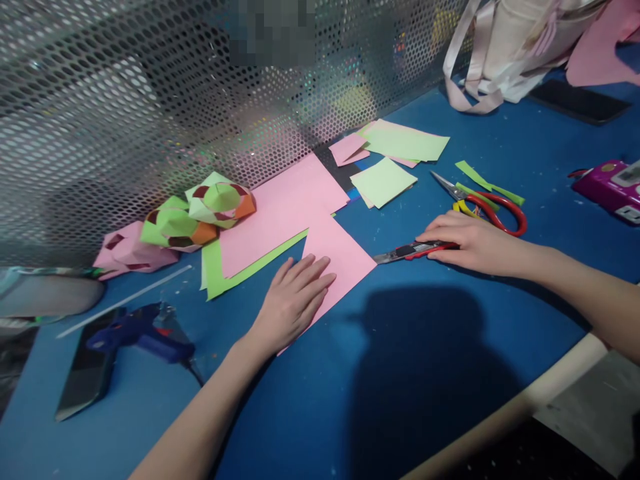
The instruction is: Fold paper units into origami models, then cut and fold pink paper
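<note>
My left hand lies flat on a folded-looking pink paper sheet, its fingers stretched out. My right hand grips the red-and-black handle of a box cutter. The cutter lies low over the blue table, and its blade end meets the right corner of the pink sheet. Scissors with red and yellow handles rest just beyond my right hand, partly hidden by it. Larger pink sheets and a green sheet lie behind my left hand.
Folded paper shapes stand against the perforated metal panel. At left, a blue glue gun rests by a dark phone and a glue stick. Cut papers, green strips and a purple device lie farther back.
</note>
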Tool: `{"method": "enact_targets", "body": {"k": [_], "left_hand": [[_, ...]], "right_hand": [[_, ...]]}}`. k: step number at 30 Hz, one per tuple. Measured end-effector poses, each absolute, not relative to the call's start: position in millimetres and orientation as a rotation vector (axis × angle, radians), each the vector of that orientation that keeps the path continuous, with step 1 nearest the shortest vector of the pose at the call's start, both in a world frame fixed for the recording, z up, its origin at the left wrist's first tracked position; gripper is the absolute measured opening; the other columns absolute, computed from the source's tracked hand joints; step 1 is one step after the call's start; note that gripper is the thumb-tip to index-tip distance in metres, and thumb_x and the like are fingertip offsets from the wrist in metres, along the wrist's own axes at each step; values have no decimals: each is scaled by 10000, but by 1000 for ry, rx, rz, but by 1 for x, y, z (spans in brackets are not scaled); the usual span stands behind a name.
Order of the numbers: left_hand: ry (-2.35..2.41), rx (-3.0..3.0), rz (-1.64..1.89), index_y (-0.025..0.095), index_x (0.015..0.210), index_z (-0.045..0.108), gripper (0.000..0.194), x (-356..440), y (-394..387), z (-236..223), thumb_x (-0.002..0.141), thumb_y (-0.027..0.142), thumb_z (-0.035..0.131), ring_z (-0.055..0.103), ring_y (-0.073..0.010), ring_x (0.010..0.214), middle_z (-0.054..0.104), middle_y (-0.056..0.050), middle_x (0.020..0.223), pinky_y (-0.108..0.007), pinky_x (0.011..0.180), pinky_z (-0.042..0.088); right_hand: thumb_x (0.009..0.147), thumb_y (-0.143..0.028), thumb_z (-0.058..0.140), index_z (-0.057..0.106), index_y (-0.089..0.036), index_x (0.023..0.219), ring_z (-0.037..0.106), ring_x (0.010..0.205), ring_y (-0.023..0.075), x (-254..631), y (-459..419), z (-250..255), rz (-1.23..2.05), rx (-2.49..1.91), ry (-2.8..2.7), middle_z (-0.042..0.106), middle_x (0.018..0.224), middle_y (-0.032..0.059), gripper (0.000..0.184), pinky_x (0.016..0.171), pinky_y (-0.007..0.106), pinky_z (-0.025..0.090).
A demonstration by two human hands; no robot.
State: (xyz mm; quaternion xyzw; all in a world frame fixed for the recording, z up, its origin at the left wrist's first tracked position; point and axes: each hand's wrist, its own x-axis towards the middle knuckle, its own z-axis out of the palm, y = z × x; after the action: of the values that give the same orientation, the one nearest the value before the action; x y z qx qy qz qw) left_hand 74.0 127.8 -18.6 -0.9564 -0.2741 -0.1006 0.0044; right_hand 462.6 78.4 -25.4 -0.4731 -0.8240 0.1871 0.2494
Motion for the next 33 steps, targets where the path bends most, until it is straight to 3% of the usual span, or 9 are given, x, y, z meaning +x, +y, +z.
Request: {"method": "enact_targets", "body": {"k": [33], "left_hand": [[-847, -3016, -313, 211, 1296, 607, 323, 73, 130, -26, 996, 225, 489, 470, -291, 1393, 572, -108, 1440, -561, 1126, 400]], "right_hand": [[951, -341, 572, 705, -265, 1207, 584, 1032, 260, 465, 80, -24, 601, -1238, -2230, 672, 1115, 91, 299, 902, 427, 458]]}}
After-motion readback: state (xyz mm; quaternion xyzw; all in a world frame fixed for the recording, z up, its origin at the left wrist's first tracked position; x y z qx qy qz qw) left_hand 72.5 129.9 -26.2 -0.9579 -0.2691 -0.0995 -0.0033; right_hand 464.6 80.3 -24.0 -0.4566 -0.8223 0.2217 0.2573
